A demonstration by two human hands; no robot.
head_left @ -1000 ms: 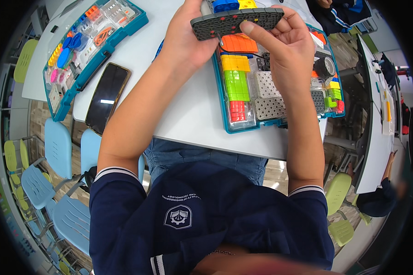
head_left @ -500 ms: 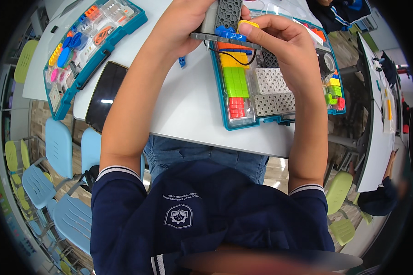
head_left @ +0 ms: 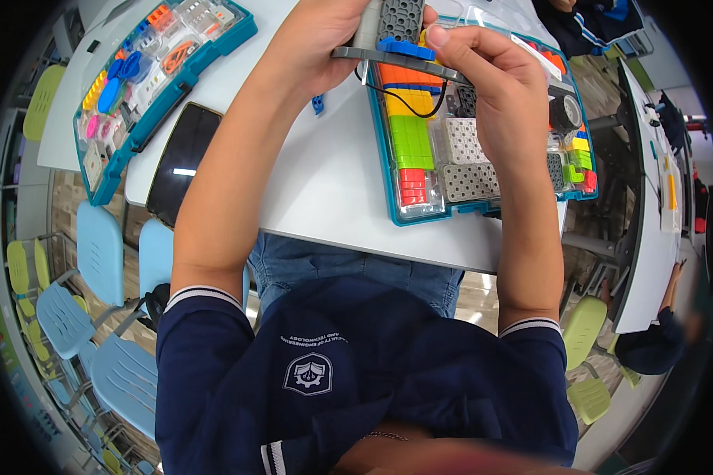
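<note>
Near the top edge, my left hand grips a half-built model of grey blocks by its left side. A long dark grey beam runs across the model's near side, with a blue connector lying along it. My right hand is closed at the model's right end, thumb and fingertips at a small yellow piece, mostly hidden. The beam's right end passes beneath this hand. From the model hangs a thin black cable. The top of the model is cut off by the frame.
Below the model stands a teal-edged parts case with coloured bricks and grey plates. Another teal case is at the left, beside a dark tablet. A small blue part lies on the white table. Blue chairs stand left.
The model has tilted slightly, its beam slanting down more to the right. My right fingers have shifted, and less of the yellow piece shows. The blue connector now lies flatter along the beam.
</note>
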